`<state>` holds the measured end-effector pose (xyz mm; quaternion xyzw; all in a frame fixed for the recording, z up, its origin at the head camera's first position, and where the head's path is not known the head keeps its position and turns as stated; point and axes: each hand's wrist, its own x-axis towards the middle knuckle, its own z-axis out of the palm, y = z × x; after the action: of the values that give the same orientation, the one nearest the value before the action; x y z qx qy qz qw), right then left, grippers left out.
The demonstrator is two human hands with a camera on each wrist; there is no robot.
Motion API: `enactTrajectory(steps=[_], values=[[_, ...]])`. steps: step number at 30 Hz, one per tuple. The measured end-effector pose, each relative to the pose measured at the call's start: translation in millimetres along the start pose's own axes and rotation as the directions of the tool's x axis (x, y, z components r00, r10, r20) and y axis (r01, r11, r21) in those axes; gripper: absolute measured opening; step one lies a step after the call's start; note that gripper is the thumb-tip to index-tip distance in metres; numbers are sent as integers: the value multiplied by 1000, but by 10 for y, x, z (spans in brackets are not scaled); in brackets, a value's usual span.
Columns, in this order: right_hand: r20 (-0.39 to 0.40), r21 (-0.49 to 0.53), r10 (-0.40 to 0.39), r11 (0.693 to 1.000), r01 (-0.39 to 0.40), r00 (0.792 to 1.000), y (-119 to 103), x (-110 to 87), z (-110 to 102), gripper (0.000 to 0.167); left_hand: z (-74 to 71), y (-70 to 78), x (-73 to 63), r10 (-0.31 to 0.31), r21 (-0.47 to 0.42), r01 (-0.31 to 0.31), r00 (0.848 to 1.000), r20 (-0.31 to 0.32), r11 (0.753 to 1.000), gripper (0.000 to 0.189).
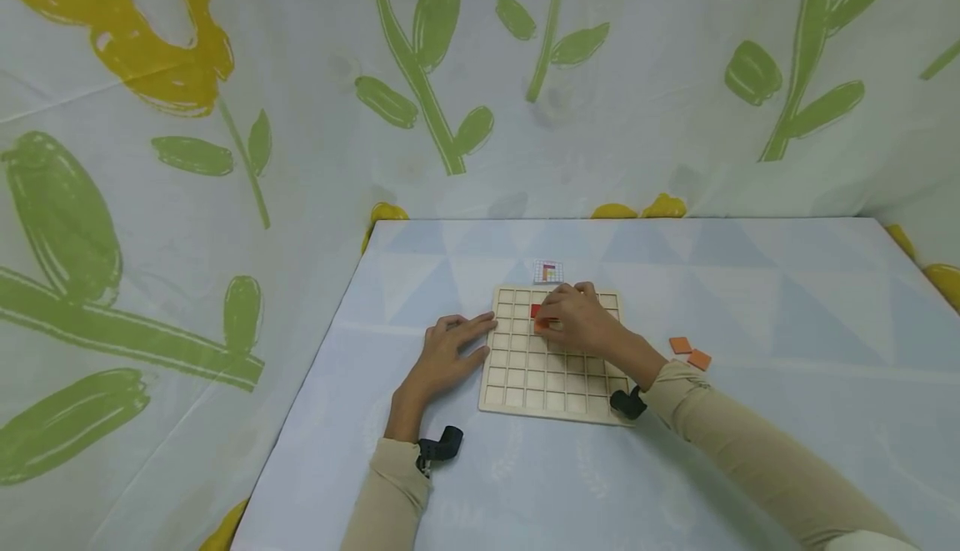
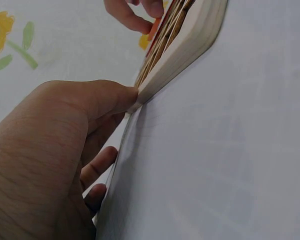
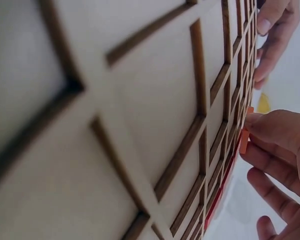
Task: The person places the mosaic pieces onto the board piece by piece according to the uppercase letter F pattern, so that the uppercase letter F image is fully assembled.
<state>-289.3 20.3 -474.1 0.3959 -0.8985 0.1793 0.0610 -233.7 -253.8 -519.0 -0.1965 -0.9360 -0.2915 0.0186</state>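
Observation:
A wooden grid board (image 1: 517, 378) of square recesses lies flat on the table. At its left edge is my left hand (image 1: 447, 357), fingers extended, with the thumb (image 2: 112, 96) against the board's side in the left wrist view. Over the upper part of the grid, my right hand (image 1: 579, 320) pinches an orange square tile (image 3: 244, 142) between thumb and fingers, tilted close above the recesses. Just behind it a red piece (image 1: 536, 311) sits in the grid, partly hidden by that hand.
Two loose orange tiles (image 1: 680, 345) lie on the table right of the board, near the right forearm. Beyond the board's far edge is a small printed card (image 1: 548, 272) with a coloured grid pattern. A flower-printed cloth (image 1: 300, 159) hangs behind and left of the table.

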Motion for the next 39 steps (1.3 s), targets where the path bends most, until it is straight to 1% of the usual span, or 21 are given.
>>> enactTrajectory(steps=[3,8,11,14,21,23,26,29,34,37,39], values=[[11,-13,3,1000,-3,1000,-1,20,21,8,-5,6,6,-10,-5,10,1000,2,1000,46],[6,-20,-20,1000,20,1000,-13,32,41,8,-12,9,10,-37,11,37,999,25,999,46],[-10,-45,-29,999,29,1000,-21,32,39,10,-15,10,15,-32,16,32,999,22,999,46],[-10,-75,-28,997,28,1000,-22,36,40,11,-17,8,19,-22,15,21,1000,11,1000,46],[11,-70,-16,997,16,1000,-36,25,25,10,-12,0,16,-31,16,31,999,18,999,46],[13,-57,-5,998,5,1000,-28,2,13,9,-7,0,15,-33,15,33,999,22,999,46],[-6,-27,11,1000,-11,1000,3,-58,-17,10,8,1,20,-32,15,31,999,25,999,46],[-33,6,12,1000,-12,999,34,-139,-67,15,17,8,20,-34,19,33,999,29,999,47],[-65,21,-6,1000,8,998,67,-284,-168,20,2,26,7,-40,23,39,999,27,999,46],[-75,33,2,999,1,997,77,-363,-229,19,-12,36,10,-44,15,44,999,27,999,46],[-70,36,22,999,-19,997,84,-411,-268,19,-17,36,10,-44,7,43,999,27,999,46]])
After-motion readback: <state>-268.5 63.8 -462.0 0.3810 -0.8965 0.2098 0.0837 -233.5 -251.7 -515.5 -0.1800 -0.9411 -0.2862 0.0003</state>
